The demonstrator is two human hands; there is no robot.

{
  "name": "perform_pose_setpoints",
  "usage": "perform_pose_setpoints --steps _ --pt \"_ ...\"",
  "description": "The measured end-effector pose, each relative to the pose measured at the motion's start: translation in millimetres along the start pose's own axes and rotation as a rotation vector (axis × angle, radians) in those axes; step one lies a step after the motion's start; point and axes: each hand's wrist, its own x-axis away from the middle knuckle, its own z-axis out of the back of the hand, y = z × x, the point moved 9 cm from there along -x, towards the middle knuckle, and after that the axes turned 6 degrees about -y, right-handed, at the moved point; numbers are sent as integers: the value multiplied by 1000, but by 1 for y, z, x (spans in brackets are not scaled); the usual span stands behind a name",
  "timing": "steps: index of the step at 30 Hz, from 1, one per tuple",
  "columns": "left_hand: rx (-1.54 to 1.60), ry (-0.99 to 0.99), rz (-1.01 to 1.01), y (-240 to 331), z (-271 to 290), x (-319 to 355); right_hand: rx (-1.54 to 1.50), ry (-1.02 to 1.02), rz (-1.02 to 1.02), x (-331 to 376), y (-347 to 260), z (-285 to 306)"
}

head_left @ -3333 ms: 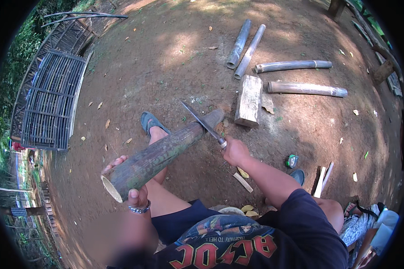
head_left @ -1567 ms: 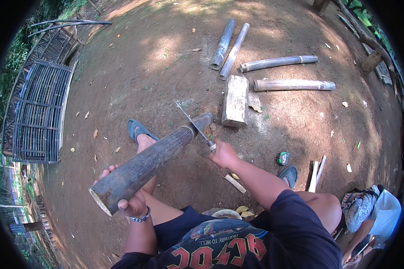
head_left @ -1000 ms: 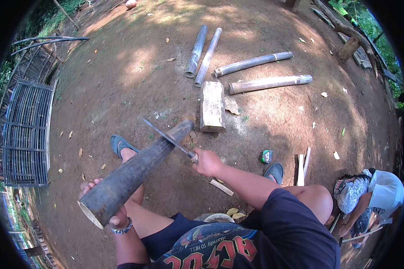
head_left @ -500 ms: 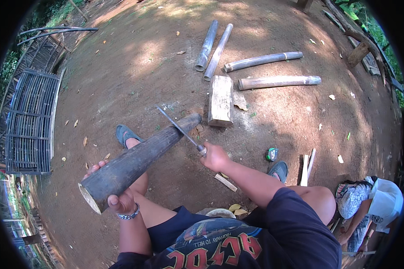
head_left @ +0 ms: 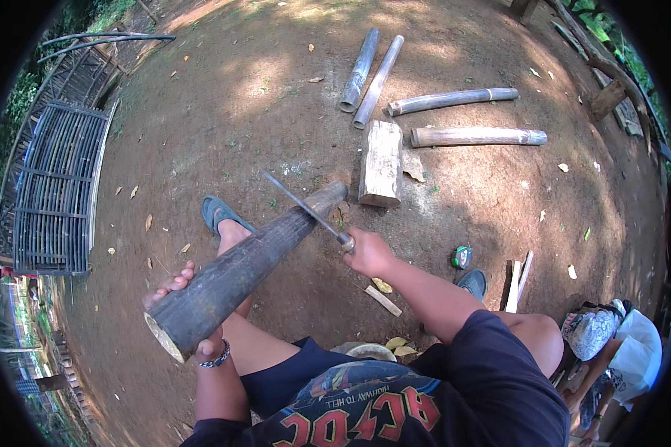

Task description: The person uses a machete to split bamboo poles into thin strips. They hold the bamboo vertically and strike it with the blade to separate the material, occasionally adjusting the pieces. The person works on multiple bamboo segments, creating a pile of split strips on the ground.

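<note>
A thick, dark bamboo pole slants from my lap side up to the ground, its pale cut end toward me at lower left. My left hand is closed round that near end, with the thumb on the right side and the fingertips showing on the left. In my right hand is the handle of a long, narrow-bladed machete. The blade lies across the pole close to its far end, pointing up and left. That far end rests on the soil just left of a squared wooden block.
Several cut bamboo tubes lie beyond the block. A green tape measure is near my right sandal, with wood strips beside it. Another person bends at lower right. A bamboo slat bench stands at left.
The whole view has shifted slightly, so the ground things sit farther right. My left thumb has drawn in against the pole. The machete still crosses the pole at about the same place.
</note>
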Motion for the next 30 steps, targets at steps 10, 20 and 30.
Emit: perform_pose_setpoints --steps 10,20,30 --pt "-25 -185 8 -2 -3 -8 -9 -42 27 2 9 -9" --pt "-82 545 105 -1 6 24 -241 267 -106 8 57 -1" --pt "-33 340 37 -1 -2 9 -122 134 -25 42 -46 -27"
